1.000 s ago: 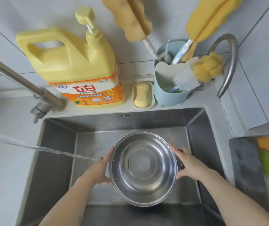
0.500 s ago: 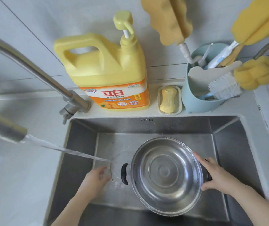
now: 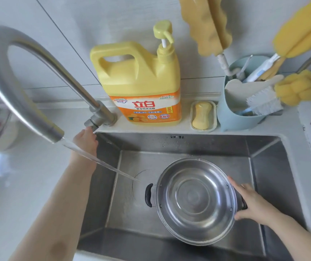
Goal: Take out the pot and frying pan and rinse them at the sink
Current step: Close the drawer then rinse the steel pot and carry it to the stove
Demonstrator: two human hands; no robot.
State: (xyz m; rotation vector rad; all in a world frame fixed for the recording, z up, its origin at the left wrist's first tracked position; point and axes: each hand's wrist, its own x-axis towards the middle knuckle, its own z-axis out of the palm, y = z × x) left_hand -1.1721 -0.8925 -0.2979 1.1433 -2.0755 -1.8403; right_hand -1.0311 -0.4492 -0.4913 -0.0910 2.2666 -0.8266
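Steel all around: the pot [image 3: 196,201] sits inside the sink [image 3: 264,146], toward its right side and front wall, mouth up, with its left handle [image 3: 148,195] free and the right one under my right hand [image 3: 252,204]. That hand's fingers [image 3: 234,182] lie fairly straight along the rim while the thumb curls below, so I judge it a one-sided grip on the handle. My left hand [image 3: 85,141] is up at the sink's back left corner, touching the tap [image 3: 100,117] at its base; whether those fingers are wrapped round the valve or only pressing it I cannot tell, as they are hidden behind the knuckles. Water [image 3: 101,162] streams from the spout and lands on the sink floor just left of the pot, not in it. My worry is this: held by one handle only, the pot could tip or slide once it takes water, and its wet rim could slip from my grip. Opening the valve too far would splash the counter's back edge, where the detergent bottle [image 3: 141,81], the soap [image 3: 203,114] and the brush holder [image 3: 233,113] stand. No frying pan is in view, so that half remains to do.
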